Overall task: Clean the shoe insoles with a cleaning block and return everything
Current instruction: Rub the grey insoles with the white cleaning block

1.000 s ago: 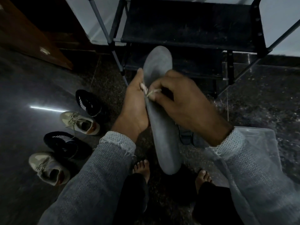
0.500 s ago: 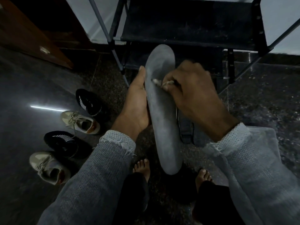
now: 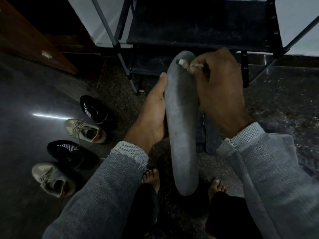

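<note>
Fingers [image 3: 193, 69] of right hand [image 3: 219, 87], cleaning block [image 3: 182, 62] against insole [image 3: 183, 121] tip

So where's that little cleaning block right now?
In the head view the cleaning block is pinched in the right hand, pressed on the far tip of the grey insole that the left hand holds, just before the black shoe rack.
</note>
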